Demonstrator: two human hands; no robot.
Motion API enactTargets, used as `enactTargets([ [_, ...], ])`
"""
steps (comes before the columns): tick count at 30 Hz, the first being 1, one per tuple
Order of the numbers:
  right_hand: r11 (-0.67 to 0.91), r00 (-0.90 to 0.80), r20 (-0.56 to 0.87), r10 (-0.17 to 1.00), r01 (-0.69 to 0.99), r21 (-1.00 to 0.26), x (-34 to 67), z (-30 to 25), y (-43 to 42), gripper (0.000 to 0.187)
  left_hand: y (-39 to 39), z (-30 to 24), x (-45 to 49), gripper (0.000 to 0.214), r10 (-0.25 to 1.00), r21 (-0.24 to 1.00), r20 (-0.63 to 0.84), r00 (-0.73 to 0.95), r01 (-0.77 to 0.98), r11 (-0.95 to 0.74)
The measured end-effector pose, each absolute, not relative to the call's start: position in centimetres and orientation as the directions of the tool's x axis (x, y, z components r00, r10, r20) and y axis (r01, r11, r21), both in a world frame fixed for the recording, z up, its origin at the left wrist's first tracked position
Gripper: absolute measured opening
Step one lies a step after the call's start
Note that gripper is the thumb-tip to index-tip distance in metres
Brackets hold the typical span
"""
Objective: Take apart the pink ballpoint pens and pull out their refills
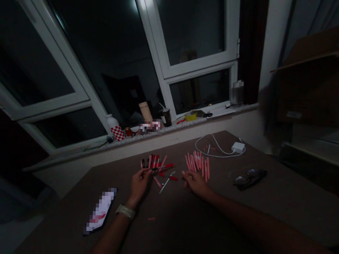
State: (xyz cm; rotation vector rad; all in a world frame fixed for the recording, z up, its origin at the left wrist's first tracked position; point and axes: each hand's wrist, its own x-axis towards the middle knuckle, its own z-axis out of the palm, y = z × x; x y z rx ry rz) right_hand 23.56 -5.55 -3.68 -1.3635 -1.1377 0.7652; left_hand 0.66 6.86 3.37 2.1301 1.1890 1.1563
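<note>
Your left hand (pixel 139 183) pinches a probably light, stiff pen (pixel 163 167) toward the desk's (pixel 171 230) far edge; grip mid-barrel; right hand (pixel 196 184), can't tell

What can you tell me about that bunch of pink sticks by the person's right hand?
The pink sticks are slim, straight and much alike, and look like plastic. Several carry pale marks, too small to read. They lie flat on the brown table, roughly side by side and slightly fanned, their lengths running mostly away from the person. The right hand is at their near side; I can't tell whether it touches them. The charger lies apart, farther right.
</note>
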Motion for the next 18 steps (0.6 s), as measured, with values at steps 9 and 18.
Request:
enactTargets([
  [9, 0.111, 0.309, 0.171, 0.936, 0.201, -0.973, 23.7, -4.3, -5.1, 0.048, 10.5, 3.6, 3.7, 0.041, 0.833, 0.444, 0.528, 0.167, 0.782, -0.438],
  [18, 0.118, 0.295, 0.172, 0.940, 0.193, -0.974, 23.7, -4.0, -5.1, 0.039, 10.9, 2.2, 5.4, 0.035, 0.880, 0.208, 0.404, 0.251, 0.911, -0.355],
])
